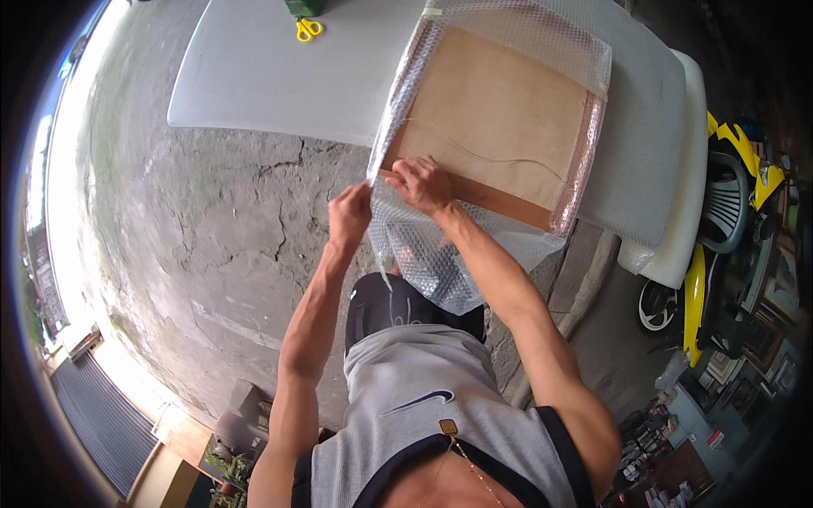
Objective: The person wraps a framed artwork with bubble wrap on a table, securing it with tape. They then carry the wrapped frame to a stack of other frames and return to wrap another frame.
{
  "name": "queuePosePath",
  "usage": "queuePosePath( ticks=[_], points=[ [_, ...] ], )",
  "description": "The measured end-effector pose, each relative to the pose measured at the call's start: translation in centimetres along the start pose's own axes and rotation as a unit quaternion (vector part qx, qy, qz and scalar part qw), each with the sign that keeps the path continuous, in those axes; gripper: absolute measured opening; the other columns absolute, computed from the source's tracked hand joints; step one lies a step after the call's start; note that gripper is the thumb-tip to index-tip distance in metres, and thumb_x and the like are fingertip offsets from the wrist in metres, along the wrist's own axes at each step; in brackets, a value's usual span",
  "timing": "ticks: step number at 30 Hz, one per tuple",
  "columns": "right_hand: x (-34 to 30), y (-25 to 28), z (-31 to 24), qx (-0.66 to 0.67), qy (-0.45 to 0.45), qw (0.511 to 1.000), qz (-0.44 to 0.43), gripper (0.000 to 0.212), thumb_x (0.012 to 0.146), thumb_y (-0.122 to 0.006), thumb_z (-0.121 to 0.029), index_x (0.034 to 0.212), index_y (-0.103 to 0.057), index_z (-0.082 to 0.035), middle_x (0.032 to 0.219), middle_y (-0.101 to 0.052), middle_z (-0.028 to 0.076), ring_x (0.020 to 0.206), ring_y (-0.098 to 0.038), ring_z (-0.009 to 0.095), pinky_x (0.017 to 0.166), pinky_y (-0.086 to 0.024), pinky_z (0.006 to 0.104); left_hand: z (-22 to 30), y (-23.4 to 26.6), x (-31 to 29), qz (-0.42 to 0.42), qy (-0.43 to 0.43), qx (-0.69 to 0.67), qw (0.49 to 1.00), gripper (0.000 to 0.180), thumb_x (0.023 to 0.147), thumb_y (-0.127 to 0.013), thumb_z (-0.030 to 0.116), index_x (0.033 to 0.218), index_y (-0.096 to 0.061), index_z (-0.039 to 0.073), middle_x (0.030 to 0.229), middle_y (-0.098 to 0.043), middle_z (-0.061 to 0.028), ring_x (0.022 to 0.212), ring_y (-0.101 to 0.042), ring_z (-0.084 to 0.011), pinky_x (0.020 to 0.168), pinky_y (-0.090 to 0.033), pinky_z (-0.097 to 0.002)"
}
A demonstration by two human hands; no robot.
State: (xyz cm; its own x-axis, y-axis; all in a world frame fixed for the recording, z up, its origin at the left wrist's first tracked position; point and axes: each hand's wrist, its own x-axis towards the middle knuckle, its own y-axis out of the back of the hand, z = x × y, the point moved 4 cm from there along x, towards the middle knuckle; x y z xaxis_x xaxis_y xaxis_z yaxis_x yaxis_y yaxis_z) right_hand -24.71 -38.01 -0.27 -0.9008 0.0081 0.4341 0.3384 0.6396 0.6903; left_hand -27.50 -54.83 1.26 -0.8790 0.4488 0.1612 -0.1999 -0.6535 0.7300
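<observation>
A framed picture [500,93] lies back side up on the table, its brown wooden rails round a plain tan backing board. A thin hanging cord [483,158] droops across the board. Bubble wrap [440,267] folds over the far, left and right rails, and a loose flap hangs off the near side towards my lap. At the near left corner, my left hand [350,212] pinches the edge of the bubble wrap. Just right of it, my right hand [421,184] has its fingers curled over the near rail at that corner; the fingertips are partly hidden.
The pale table [279,76] carries yellow-handled scissors [309,30] beside a green object [303,7] at its far edge. More bubble wrap [644,127] spreads right of the picture, over a white foam roll [677,212]. A yellow and black vehicle [724,195] stands at right. The concrete floor [237,220] is cracked.
</observation>
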Motion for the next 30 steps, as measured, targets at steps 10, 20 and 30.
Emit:
queuePosePath(
  ticks=[10, 20, 30],
  points=[
    [0.5, -0.5, 0.0, 0.025, 0.025, 0.998, -0.048, 0.015, 0.079, -0.069, -0.023, 0.078, -0.065, -0.009, 0.079, -0.066, 0.008, 0.072, -0.065, 0.024, 0.066, -0.050, 0.0374, -0.1, -4.9, -2.3, -0.102, -0.057, 0.128, 0.985, 0.041, 0.077, -0.053, 0.004, 0.118, -0.057, 0.004, 0.089, -0.060, -0.0094, 0.080, -0.064, -0.0274, 0.065, -0.053, -0.0388],
    [1.0, -0.3, -0.4, 0.060, 0.012, 0.997, -0.053, 0.015, 0.077, -0.075, -0.015, 0.077, -0.063, -0.007, 0.074, -0.065, 0.006, 0.069, -0.064, 0.025, 0.062, -0.051, 0.0355, -4.5, -2.2, -14.6, 0.077, 0.169, 0.049, 0.981, 0.058, 0.066, -0.056, -0.008, 0.119, -0.061, 0.015, 0.085, -0.053, -0.0083, 0.081, -0.058, -0.0259, 0.065, -0.050, -0.0378],
    [0.8, -0.6, -0.3, 0.061, -0.006, 0.996, -0.059, 0.014, 0.075, -0.077, -0.012, 0.080, -0.067, -0.005, 0.076, -0.066, 0.007, 0.068, -0.065, 0.022, 0.058, -0.052, 0.0323, -4.2, 3.6, -19.5, 0.213, 0.290, -0.216, 0.908, 0.026, 0.067, -0.074, 0.000, 0.091, -0.064, 0.001, 0.085, -0.061, -0.0092, 0.079, -0.061, -0.0201, 0.069, -0.049, -0.0321]
  ],
)
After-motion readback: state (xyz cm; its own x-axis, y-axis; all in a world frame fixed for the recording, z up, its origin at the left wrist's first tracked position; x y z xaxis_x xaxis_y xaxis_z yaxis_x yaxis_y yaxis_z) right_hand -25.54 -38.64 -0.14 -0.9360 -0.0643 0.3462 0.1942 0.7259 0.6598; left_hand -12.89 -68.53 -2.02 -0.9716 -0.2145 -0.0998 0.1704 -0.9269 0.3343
